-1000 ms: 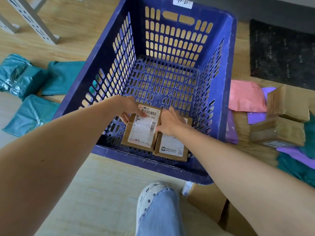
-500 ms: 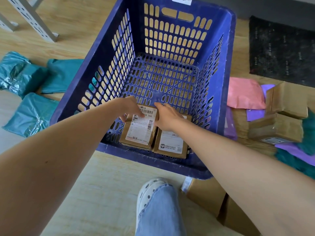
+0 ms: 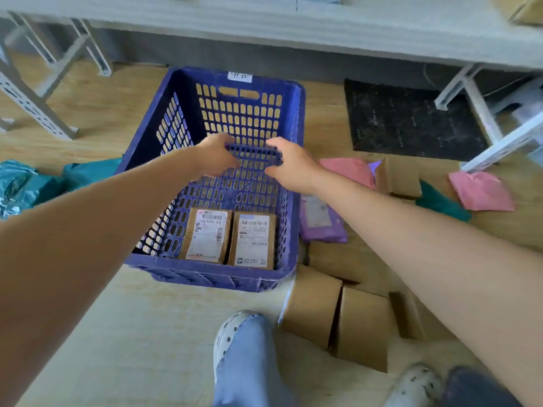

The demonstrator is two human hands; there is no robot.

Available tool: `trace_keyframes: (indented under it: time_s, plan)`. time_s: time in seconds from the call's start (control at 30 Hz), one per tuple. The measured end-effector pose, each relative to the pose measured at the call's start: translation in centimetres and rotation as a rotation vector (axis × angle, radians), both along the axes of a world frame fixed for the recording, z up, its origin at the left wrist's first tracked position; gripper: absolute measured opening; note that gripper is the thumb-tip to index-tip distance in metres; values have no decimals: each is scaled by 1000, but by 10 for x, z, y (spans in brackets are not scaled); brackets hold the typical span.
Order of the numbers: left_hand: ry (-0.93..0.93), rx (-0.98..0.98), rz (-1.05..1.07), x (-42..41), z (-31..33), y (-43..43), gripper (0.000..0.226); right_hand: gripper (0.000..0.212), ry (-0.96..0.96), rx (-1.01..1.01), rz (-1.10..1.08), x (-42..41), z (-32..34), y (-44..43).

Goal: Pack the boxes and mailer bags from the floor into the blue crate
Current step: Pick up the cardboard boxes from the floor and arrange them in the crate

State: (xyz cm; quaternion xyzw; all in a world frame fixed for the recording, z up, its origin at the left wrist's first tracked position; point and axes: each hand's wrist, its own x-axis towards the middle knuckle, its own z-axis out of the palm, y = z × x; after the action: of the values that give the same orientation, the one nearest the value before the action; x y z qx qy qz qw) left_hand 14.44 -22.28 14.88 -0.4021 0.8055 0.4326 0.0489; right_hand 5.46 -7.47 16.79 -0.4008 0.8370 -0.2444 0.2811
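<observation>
Left hand (image 3: 217,155) and right hand (image 3: 291,163) hover mid-crate. Too blurred to tell if the fingers are spread or curled.

Blue crate (image 3: 205,274) holds left box (image 3: 207,235) and right box (image 3: 252,239), flat and touching at the near wall.

On the floor: cardboard boxes (image 3: 311,306) near right, purple mailer (image 3: 320,221) just beside the crate, teal mailers (image 3: 17,183) left.

Risks:
- Mailers packed first likely get crushed under boxes.
- Mailer corners could snag in the wall slots.
- Loose stacking may run the crate out of room.
</observation>
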Motion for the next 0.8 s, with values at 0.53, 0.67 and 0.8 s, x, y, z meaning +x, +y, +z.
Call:
trace_keyframes:
  time_s: [0.53,0.67,0.8]
  plan:
    - [116,108,-295,-102,18,192,61,52,46,0,-409,-83,10,211]
    - [62,177,-336,-129,-18,220,58,51,-9,48,-452,-104,-18,248]
    - [-19,226,-340,-161,-60,237,59,48,-45,104,-517,-131,-61,271]
